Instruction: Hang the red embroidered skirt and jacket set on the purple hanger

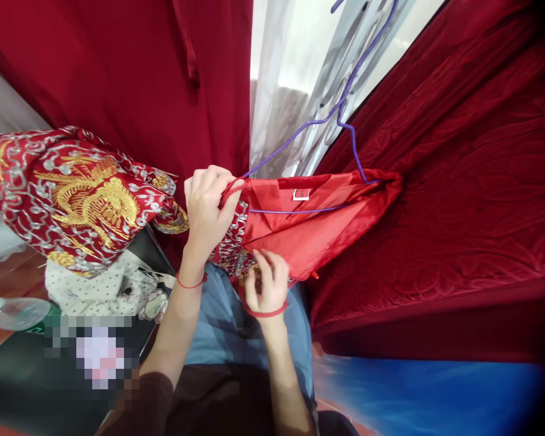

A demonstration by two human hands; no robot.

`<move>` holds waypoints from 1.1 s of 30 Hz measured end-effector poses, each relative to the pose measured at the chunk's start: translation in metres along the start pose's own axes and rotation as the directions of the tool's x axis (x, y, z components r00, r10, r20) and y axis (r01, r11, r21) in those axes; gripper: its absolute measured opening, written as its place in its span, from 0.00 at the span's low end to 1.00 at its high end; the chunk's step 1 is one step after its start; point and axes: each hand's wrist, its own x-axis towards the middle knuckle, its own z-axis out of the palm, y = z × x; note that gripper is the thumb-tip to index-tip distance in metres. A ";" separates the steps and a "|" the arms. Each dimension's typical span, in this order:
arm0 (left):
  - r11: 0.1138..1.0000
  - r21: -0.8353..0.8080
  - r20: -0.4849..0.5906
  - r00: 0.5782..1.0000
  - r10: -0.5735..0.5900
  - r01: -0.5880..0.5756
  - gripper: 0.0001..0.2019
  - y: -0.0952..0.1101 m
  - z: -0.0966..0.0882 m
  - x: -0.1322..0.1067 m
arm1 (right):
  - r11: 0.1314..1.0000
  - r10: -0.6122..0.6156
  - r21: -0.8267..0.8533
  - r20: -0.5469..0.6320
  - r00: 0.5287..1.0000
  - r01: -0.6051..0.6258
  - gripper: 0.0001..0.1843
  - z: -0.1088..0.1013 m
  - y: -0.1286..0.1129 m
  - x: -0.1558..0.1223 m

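A red embroidered skirt (309, 230) hangs from a purple wire hanger (307, 125), its top opening spread so the smooth red lining and a small white label (301, 194) show. At the left end of the skirt's top edge, my left hand (209, 203) is closed around the cloth by the hanger's corner. My right hand (269, 281) is lower, at the front edge of the skirt, with thumb and forefinger curled together over the silver-patterned cloth; its exact grip is partly hidden. The hanger's lower bar runs across inside the opening.
An embroidered red jacket (86, 200) with gold figures is to the left. Below it are dotted white cloth (104, 284), a plastic bottle (22, 313) and a black seat (18, 375). Red curtains (445, 212) hang on the right and behind, with a metal lattice (340, 79) between them.
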 end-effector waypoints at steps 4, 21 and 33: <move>1.000 0.013 -0.002 1.000 0.007 -0.007 0.16 0.002 -0.001 -0.001 | 0.907 0.210 -0.331 -0.181 0.961 -0.261 0.36 -0.025 0.031 0.007; 0.984 -0.145 -0.070 0.991 -0.118 0.107 0.13 -0.029 -0.014 0.006 | 0.871 0.253 -0.372 -0.219 0.943 -0.320 0.52 -0.059 0.086 0.117; 0.779 -0.503 -0.006 0.900 -0.437 0.375 0.10 -0.046 -0.012 0.016 | 0.847 0.021 -0.531 0.104 0.994 0.038 0.31 -0.077 0.114 0.187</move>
